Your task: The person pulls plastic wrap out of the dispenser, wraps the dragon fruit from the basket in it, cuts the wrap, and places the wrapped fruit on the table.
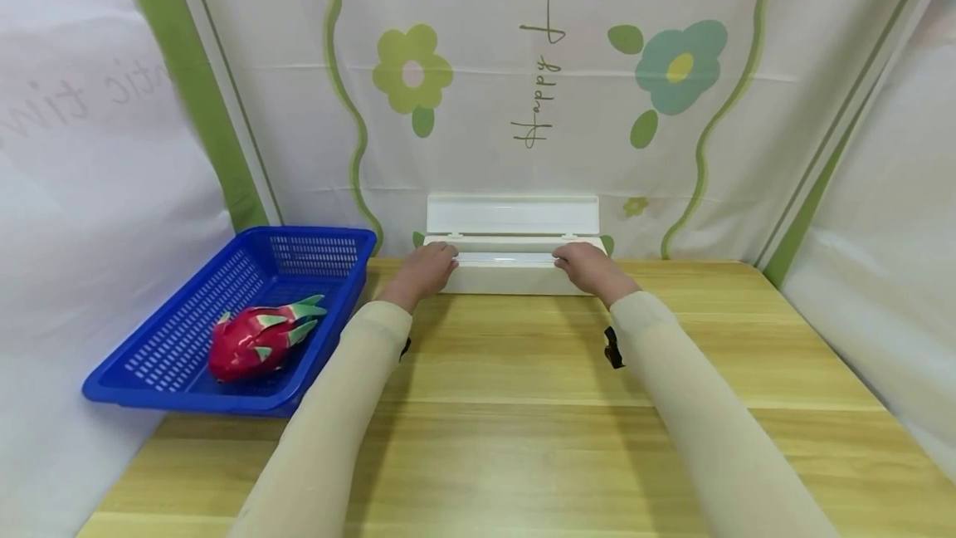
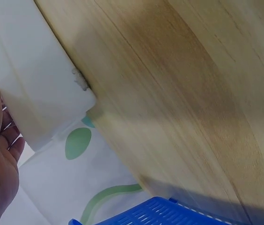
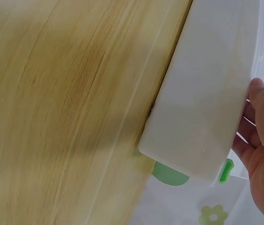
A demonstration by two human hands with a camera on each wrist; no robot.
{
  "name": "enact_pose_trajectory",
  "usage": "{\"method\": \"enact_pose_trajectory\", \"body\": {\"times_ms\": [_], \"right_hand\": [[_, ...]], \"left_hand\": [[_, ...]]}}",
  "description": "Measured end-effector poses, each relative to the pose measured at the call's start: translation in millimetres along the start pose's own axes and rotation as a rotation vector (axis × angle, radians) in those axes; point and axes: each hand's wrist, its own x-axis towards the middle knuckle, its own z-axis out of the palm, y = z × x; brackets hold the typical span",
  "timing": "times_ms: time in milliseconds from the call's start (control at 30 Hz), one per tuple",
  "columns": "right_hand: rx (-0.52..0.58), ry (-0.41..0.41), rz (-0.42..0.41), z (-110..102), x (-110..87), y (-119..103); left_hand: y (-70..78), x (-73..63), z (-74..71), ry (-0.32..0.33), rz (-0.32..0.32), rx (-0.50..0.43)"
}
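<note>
Farthest left, well apart from the left hand's grip and nearer the person, a blue basket [image 1: 187, 402] stands on the wooden table [image 1: 515, 455]. In it lies 1 red dragon fruit [image 1: 250, 343] with green tips; neither hand touches it, and nothing appears to cover it, so I judge that no work on the fruit is done at this point.

Next comes the left hand [image 1: 429, 268], at the left end of the white box [image 1: 515, 281]. Its grip is narrow, the fingers bent over the rim there; whether they also pinch something inside, I cannot tell.

Between the 2 grips the box stretches along the far edge of the table. Just behind the grips its lid [image 1: 513, 212] stands raised, so the opening of the box is done. A glossy pale strip [image 1: 504, 258] shows inside, level with the fingers. Nothing is seen drawn out of the box toward the person, so the work at its contents looks only begun and most of it left.

To the right, the right hand [image 1: 590, 268] mirrors the left: a narrow grip on the box's other end, thumb at the edge. A small green piece [image 3: 226, 170] shows near its fingers, by the box's corner; what it is stays unclear.
</note>
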Motion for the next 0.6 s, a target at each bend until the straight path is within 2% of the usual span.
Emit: {"method": "enact_pose_trajectory", "body": {"times_ms": [600], "right_hand": [[0.066, 0.03, 0.073, 4.0, 0.7, 4.3]], "left_hand": [[-0.4, 3.7, 3.1, 0.05, -0.015, 0.02]]}}
